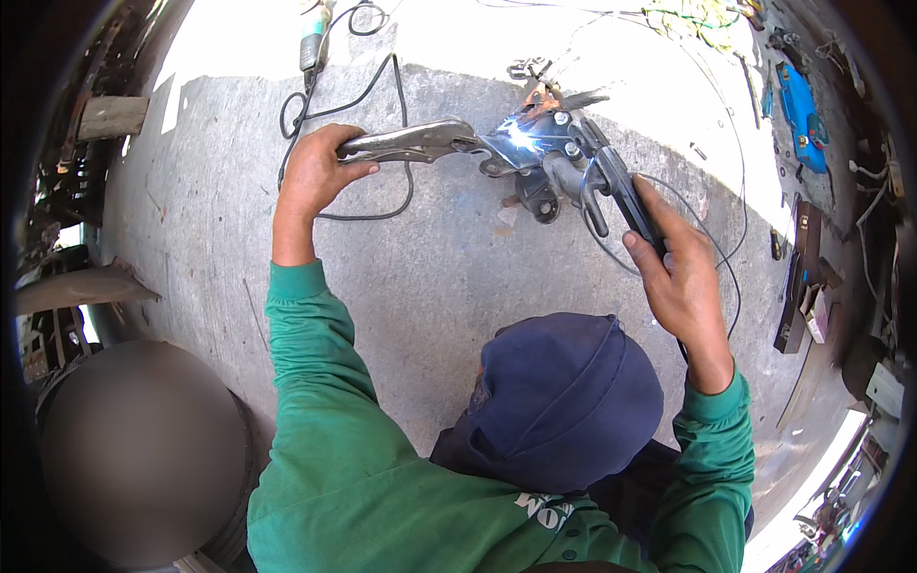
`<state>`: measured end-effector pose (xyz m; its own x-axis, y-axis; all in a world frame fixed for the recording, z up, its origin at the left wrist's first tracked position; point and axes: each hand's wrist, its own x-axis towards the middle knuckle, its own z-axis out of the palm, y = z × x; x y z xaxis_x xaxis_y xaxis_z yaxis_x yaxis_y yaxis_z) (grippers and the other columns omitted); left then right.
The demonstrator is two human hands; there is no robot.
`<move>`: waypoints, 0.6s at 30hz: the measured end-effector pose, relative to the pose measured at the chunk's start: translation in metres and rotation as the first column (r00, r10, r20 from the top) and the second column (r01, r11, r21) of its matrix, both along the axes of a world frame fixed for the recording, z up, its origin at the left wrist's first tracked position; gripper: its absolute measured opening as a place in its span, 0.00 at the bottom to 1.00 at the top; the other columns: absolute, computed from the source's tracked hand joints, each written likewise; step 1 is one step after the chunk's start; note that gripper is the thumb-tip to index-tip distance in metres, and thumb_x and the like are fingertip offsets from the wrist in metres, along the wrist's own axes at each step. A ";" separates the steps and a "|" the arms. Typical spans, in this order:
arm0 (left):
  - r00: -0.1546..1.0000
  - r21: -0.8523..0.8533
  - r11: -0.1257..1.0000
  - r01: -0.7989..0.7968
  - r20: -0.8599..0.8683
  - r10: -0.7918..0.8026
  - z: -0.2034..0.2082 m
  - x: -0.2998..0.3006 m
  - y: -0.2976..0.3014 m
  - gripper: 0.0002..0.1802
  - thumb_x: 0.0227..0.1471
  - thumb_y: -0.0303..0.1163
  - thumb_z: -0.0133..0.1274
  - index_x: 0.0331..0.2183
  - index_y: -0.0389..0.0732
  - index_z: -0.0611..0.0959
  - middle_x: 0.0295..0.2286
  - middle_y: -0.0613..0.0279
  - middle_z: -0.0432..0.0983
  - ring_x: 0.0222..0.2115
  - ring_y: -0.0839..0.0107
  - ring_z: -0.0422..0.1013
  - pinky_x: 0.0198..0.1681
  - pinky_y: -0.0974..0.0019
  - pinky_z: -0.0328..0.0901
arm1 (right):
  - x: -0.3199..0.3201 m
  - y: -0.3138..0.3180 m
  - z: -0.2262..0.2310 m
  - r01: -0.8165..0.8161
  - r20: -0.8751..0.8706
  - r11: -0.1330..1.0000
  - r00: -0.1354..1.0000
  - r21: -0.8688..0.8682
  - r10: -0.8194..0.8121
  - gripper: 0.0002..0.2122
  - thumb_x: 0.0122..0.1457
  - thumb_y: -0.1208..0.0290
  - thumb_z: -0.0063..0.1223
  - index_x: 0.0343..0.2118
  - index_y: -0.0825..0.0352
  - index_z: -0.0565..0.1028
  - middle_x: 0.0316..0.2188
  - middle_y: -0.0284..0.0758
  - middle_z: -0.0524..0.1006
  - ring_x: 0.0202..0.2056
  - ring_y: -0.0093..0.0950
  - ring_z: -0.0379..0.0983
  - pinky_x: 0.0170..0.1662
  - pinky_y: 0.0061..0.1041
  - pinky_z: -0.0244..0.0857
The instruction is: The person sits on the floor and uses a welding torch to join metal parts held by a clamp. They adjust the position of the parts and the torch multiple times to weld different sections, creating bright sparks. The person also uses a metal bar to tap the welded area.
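Observation:
My left hand [320,177] is closed around the handles of silver locking pliers [406,141]. Their jaws reach to a small metal plate [497,166] at the side of a dark metal bracket assembly [564,172] with bolt heads and a short tube. In my right hand [680,263] is a black welding electrode holder [630,199], its far end beside the bracket. A blue-white welding arc [522,139] glares on the plate and hides the detail around it. A copper-coloured clamp [543,100] sits at the bracket's far side.
A teal power tool [311,43] and looping black cable [396,95] lie at far left on the concrete floor [458,258]. A blue tool [800,119] and dark tray [799,277] lie right. Nearest me is a rounded navy cloth shape [573,401]; a tyre [244,468] stands lower left.

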<state>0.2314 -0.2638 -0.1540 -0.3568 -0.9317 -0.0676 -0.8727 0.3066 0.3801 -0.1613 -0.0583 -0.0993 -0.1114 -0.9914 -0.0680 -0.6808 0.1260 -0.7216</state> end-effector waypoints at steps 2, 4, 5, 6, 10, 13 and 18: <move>1.000 0.001 1.000 0.002 -0.008 -0.002 0.000 0.000 0.000 0.27 0.39 0.29 0.78 0.45 0.35 0.88 0.36 0.53 0.85 0.36 0.60 0.81 0.43 0.59 0.74 | 0.000 0.001 -0.002 -0.006 -0.011 1.000 1.000 -0.004 0.006 0.26 0.65 0.75 0.60 0.66 0.67 0.72 0.51 0.54 0.82 0.51 0.46 0.83 0.53 0.41 0.74; 1.000 -0.003 1.000 0.007 -0.012 -0.007 -0.001 0.001 0.000 0.27 0.39 0.29 0.78 0.45 0.35 0.88 0.36 0.53 0.85 0.36 0.60 0.81 0.43 0.59 0.74 | 0.000 0.000 0.000 0.004 -0.009 1.000 1.000 0.024 -0.004 0.26 0.65 0.75 0.60 0.66 0.68 0.71 0.51 0.55 0.82 0.51 0.46 0.83 0.53 0.41 0.75; 1.000 -0.004 1.000 0.008 -0.011 -0.009 -0.002 0.002 0.000 0.27 0.39 0.29 0.78 0.45 0.35 0.88 0.36 0.53 0.85 0.36 0.60 0.81 0.43 0.59 0.74 | 0.001 -0.001 0.000 0.011 0.005 0.999 1.000 0.051 -0.011 0.26 0.65 0.75 0.60 0.66 0.68 0.71 0.51 0.55 0.82 0.51 0.46 0.83 0.53 0.41 0.75; 1.000 -0.005 1.000 0.010 -0.010 -0.010 -0.003 0.003 0.000 0.27 0.39 0.29 0.78 0.44 0.35 0.88 0.36 0.53 0.85 0.36 0.60 0.81 0.43 0.59 0.74 | 0.002 -0.003 0.001 0.018 0.018 0.997 1.000 0.078 -0.019 0.26 0.65 0.75 0.60 0.67 0.68 0.71 0.51 0.55 0.82 0.51 0.46 0.83 0.53 0.41 0.75; 1.000 -0.006 1.000 0.001 -0.018 -0.001 -0.004 0.003 -0.001 0.28 0.39 0.31 0.78 0.44 0.35 0.88 0.36 0.52 0.85 0.36 0.58 0.81 0.43 0.58 0.74 | -0.001 -0.001 -0.004 0.011 0.006 1.000 1.000 0.018 -0.011 0.26 0.65 0.76 0.60 0.66 0.68 0.71 0.51 0.55 0.82 0.50 0.46 0.83 0.52 0.40 0.75; 0.999 0.001 1.000 -0.001 -0.032 0.001 -0.006 0.005 -0.001 0.27 0.39 0.33 0.78 0.44 0.36 0.89 0.37 0.52 0.86 0.37 0.55 0.81 0.42 0.56 0.73 | 0.000 -0.004 0.000 0.023 0.037 0.997 0.999 0.073 -0.026 0.26 0.65 0.76 0.60 0.67 0.68 0.71 0.52 0.54 0.82 0.52 0.46 0.83 0.54 0.41 0.75; 1.000 0.010 1.000 0.002 -0.023 -0.002 -0.004 0.004 -0.001 0.27 0.39 0.32 0.78 0.44 0.36 0.89 0.36 0.52 0.85 0.36 0.57 0.81 0.41 0.57 0.74 | -0.004 0.000 -0.004 0.001 0.024 1.000 1.000 -0.003 -0.001 0.28 0.63 0.77 0.63 0.67 0.68 0.72 0.55 0.51 0.81 0.52 0.36 0.82 0.53 0.35 0.74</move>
